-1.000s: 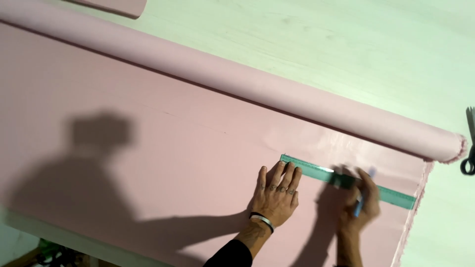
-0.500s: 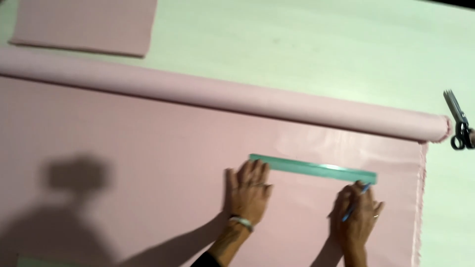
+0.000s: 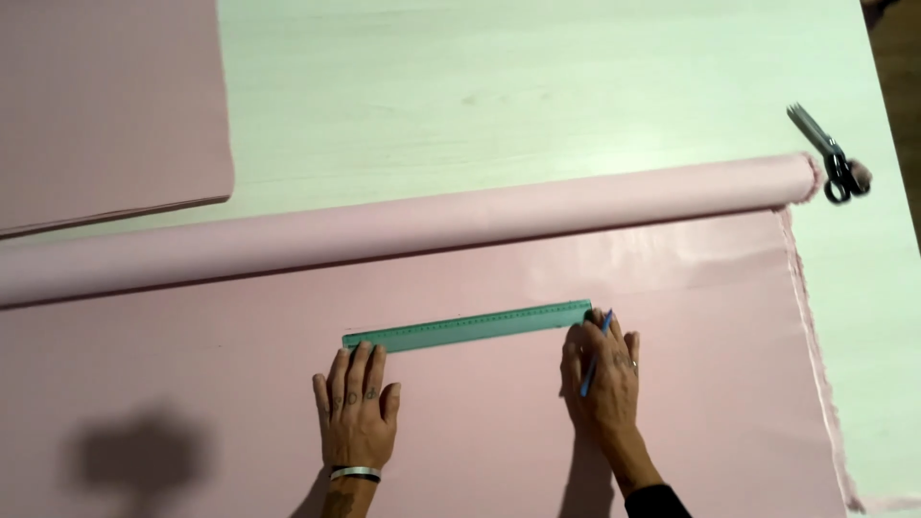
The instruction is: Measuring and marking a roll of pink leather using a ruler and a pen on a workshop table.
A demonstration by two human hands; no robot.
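Note:
A green transparent ruler (image 3: pixel 470 326) lies on unrolled pink fabric (image 3: pixel 192 384). My left hand (image 3: pixel 355 408) rests flat on the fabric, fingertips pressing the ruler's left end. My right hand (image 3: pixel 602 374) is at the ruler's right end, holding a blue pen (image 3: pixel 593 357) with its tip near the ruler's end. The fabric roll (image 3: pixel 432 221) lies across the table just beyond the ruler.
A pair of scissors (image 3: pixel 825 153) lies at the roll's right end, near the table's right edge. A separate pink fabric piece (image 3: pixel 106 105) sits at the back left on the pale table (image 3: pixel 528 86). The fabric's frayed edge (image 3: pixel 815 355) runs down the right.
The ruler and both hands have shifted left across the fabric, away from its frayed right edge. The view has swung, so the roll now runs nearly level.

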